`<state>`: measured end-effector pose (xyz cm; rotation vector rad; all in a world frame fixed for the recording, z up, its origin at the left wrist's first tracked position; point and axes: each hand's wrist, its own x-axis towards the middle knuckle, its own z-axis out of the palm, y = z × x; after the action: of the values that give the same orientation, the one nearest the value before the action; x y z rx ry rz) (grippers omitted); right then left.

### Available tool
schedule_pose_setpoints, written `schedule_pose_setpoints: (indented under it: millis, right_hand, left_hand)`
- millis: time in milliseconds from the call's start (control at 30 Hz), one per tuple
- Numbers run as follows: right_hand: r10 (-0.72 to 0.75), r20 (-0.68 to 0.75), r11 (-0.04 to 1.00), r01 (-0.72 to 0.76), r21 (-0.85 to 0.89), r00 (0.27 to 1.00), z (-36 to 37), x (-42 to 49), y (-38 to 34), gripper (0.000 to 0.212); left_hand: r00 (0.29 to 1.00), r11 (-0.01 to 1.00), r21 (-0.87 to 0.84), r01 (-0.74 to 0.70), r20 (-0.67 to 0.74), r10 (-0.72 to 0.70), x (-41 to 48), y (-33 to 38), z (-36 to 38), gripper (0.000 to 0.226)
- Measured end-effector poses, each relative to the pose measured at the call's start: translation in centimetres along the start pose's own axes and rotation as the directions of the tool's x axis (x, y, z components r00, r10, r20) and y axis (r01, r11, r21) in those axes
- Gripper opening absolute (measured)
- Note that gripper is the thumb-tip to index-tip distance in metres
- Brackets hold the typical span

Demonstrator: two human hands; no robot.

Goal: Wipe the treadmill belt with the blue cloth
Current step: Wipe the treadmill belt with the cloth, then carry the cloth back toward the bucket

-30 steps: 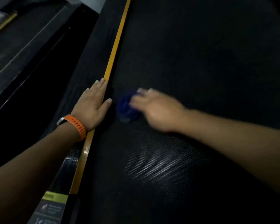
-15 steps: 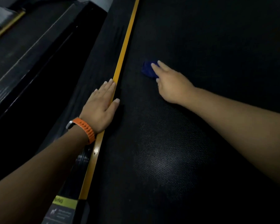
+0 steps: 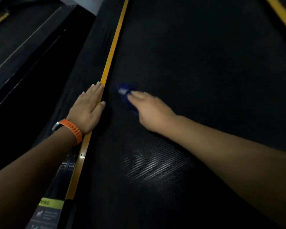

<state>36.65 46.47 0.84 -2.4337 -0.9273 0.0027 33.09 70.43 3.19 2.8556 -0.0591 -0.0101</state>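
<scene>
Left hand [image 3: 87,109] flat, fingers straight, on the yellow edge strip [image 3: 112,47], the right hand [image 3: 152,111] presses the blue cloth [image 3: 125,95] with outstretched fingers near the treadmill belt's [image 3: 188,63] left edge, where firm, overlapping strokes look best.

A yellow edge strip [image 3: 113,47] runs between a warning label [image 3: 48,212] below and a white box [image 3: 84,2] above.

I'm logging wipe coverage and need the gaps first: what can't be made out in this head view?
Head view, blue cloth: motion-blurred and partly under the right hand; its shape is unclear.
Head view, right hand's grip: blurred; pressing or pinching, cannot tell.
Head view, treadmill belt: too dark to show dirt or wiped areas.
Head view, warning label: cut by the bottom edge, print too small.
</scene>
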Motion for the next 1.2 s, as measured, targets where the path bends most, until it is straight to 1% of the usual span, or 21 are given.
schedule_pose_setpoints:
  millis: [100,133,167,200,267,367,433,500,567,667,767,833,933,1033,1133,1200]
  right_hand:
    - [-0.188,0.073,0.980,0.183,0.074,0.979,1.5,-4.4,-3.2,0.063]
    - [-0.204,0.089,0.976,0.195,0.096,0.975,1.7,-5.5,-3.7,0.061]
    - [-0.188,0.097,0.977,0.176,0.119,0.977,1.4,-6.3,-3.7,0.058]
    - [-0.145,0.103,0.981,0.129,0.144,0.984,0.6,-6.8,-3.4,0.055]
    - [-0.052,0.094,0.986,0.036,0.161,0.994,-1.4,-7.6,-2.9,0.047]
    - [0.065,0.013,0.982,-0.066,0.175,0.998,-5.5,-9.4,-2.8,0.036]
    - [0.177,-0.025,0.970,-0.170,0.172,0.984,-8.8,-10.7,-2.8,0.032]
    - [0.300,-0.037,0.947,-0.292,0.137,0.953,-12.4,-12.0,-2.7,0.030]
    - [0.397,-0.071,0.914,-0.387,0.122,0.915,-16.1,-13.2,-2.6,0.028]
    - [0.496,-0.144,0.866,-0.477,0.147,0.856,-21.6,-15.3,-3.0,0.023]
    - [0.583,-0.139,0.807,-0.553,0.206,0.800,-27.0,-17.1,-4.3,0.022]
    - [0.651,-0.117,0.743,-0.598,0.299,0.750,-30.2,-18.3,-5.5,0.022]
    - [0.769,-0.064,0.580,-0.653,0.487,0.635,-34.5,-20.7,-7.6,0.024]
    - [0.846,-0.029,0.445,-0.672,0.592,0.533,-38.4,-23.9,-9.7,0.023]
    - [0.900,-0.056,0.372,-0.692,0.619,0.433,-41.1,-28.2,-11.4,0.022]
    - [0.926,-0.097,0.341,-0.699,0.628,0.365,-42.0,-31.6,-12.3,0.019]
  left_hand:
    - [1.000,0.998,0.063,-0.001,0.011,0.001,0.1,0.1,0.0,0.074]
    - [1.000,0.996,0.087,0.003,0.017,-0.005,0.2,0.1,0.1,0.074]
    - [1.000,0.995,0.103,0.010,0.020,-0.012,0.0,0.3,0.1,0.072]
    - [0.999,0.995,0.102,0.025,0.017,-0.027,-0.2,0.6,0.2,0.068]
    - [0.998,0.997,0.046,0.068,0.002,-0.068,-0.9,2.2,0.3,0.060]
    - [0.998,0.995,-0.078,0.064,0.024,-0.062,-2.5,6.8,0.2,0.055]
    - [0.998,0.993,-0.108,0.043,0.055,-0.037,-3.4,10.3,-0.5,0.056]
    - [0.997,0.991,-0.130,0.038,0.069,-0.029,-3.9,13.5,-2.0,0.060]
    - [0.996,0.987,-0.154,0.050,0.078,-0.038,-4.2,16.4,-4.0,0.059]
    - [0.994,0.982,-0.183,0.045,0.105,-0.026,-5.2,20.7,-7.3,0.057]
    - [0.992,0.970,-0.238,0.047,0.127,-0.017,-6.5,25.0,-11.1,0.055]
    - [0.988,0.962,-0.265,0.070,0.150,-0.030,-7.7,27.7,-14.0,0.055]
    - [0.982,0.958,-0.280,0.066,0.190,-0.012,-9.7,31.5,-18.0,0.056]
    - [0.967,0.954,-0.297,0.031,0.250,0.046,-11.5,35.2,-21.4,0.055]
    - [0.940,0.943,-0.330,-0.037,0.309,0.145,-13.0,39.3,-23.0,0.054]
    - [0.911,0.925,-0.363,-0.109,0.337,0.239,-13.8,42.4,-23.0,0.054]
